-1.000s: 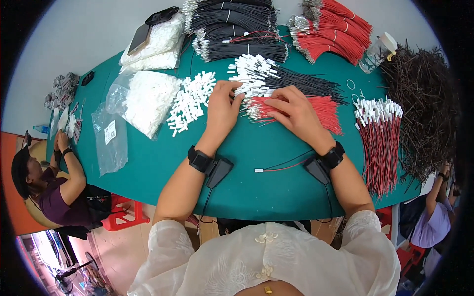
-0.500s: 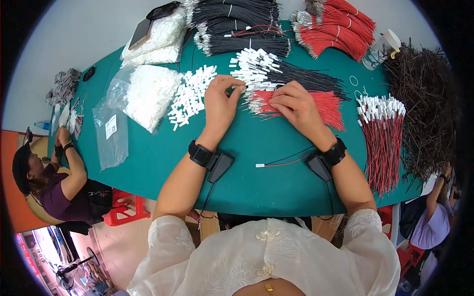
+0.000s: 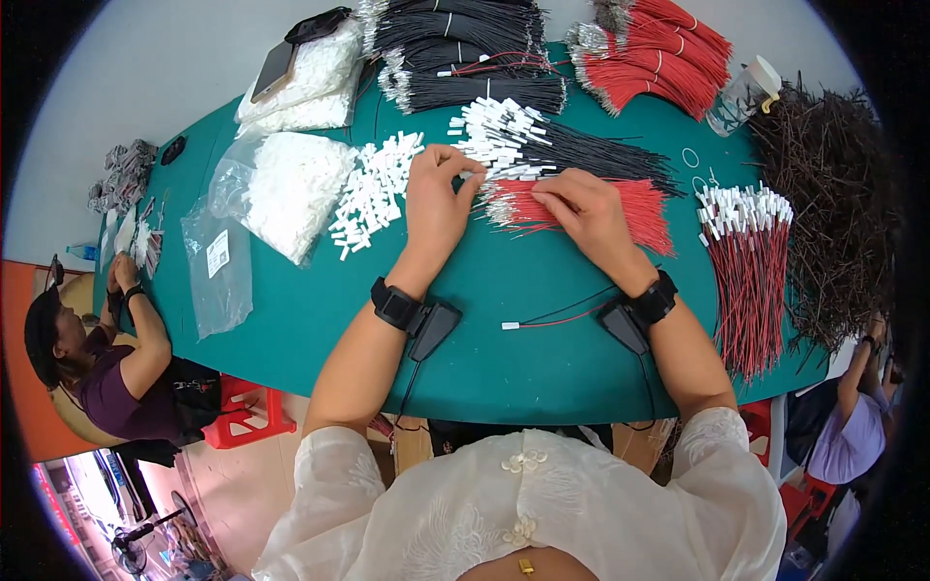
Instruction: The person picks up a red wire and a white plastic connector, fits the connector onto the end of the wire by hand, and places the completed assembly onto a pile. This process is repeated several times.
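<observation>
My left hand (image 3: 436, 198) pinches a small white plastic connector at its fingertips, just right of a loose pile of white connectors (image 3: 373, 194). My right hand (image 3: 581, 208) rests on a bundle of red wires (image 3: 644, 208) and pinches the bare ends of some of them. A bundle of black wires with white connectors (image 3: 509, 136) lies just beyond both hands. One finished red and black wire pair with a white connector (image 3: 552, 318) lies on the green table (image 3: 504, 368) between my wrists. Both wrists wear black bands.
Clear bags of white connectors (image 3: 291, 189) sit at the left, black wire bundles (image 3: 465, 53) and red bundles (image 3: 659, 48) at the back. Red wires with white ends (image 3: 751, 261) and a dark wire heap (image 3: 838, 194) lie right. Another person (image 3: 107, 349) sits at the left.
Both hands have shifted slightly toward the far side of the table. The left fingertips have come up off the connector pile to pinch a piece near the right hand.
</observation>
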`<state>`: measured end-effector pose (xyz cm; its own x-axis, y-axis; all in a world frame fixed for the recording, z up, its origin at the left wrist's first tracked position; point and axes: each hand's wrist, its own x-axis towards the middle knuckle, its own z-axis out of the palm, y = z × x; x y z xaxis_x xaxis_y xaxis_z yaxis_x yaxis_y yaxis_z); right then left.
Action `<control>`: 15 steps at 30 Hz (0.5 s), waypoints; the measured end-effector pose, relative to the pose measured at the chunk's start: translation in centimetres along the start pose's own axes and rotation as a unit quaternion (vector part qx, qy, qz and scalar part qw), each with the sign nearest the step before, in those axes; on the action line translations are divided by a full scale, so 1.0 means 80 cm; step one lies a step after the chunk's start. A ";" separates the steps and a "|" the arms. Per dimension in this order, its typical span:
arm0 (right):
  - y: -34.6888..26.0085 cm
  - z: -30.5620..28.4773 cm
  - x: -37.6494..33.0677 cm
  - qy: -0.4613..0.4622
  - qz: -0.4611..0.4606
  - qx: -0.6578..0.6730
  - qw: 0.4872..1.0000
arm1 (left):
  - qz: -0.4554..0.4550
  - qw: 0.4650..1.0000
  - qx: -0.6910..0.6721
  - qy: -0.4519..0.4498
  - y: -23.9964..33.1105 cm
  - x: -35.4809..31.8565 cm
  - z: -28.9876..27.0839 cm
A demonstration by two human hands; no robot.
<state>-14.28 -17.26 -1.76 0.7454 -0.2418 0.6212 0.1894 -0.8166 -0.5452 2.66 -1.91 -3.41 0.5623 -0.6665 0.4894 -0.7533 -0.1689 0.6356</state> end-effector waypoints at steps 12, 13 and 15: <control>-0.006 -0.001 0.003 0.029 -0.007 -0.016 0.999 | 0.048 0.996 0.069 0.015 0.012 -0.002 -0.004; -0.006 -0.001 0.003 0.037 -0.010 -0.018 0.999 | 0.064 0.994 0.081 0.028 0.015 -0.001 -0.005; -0.007 -0.004 0.003 0.048 -0.013 -0.023 0.999 | 0.028 1.000 0.008 0.002 0.022 -0.001 -0.009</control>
<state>-14.37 -17.05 -1.15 0.6757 -0.2665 0.6873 0.1777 -0.8460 -0.5027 1.50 -1.61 -1.90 0.5205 -0.6718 0.5271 -0.7891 -0.1427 0.5974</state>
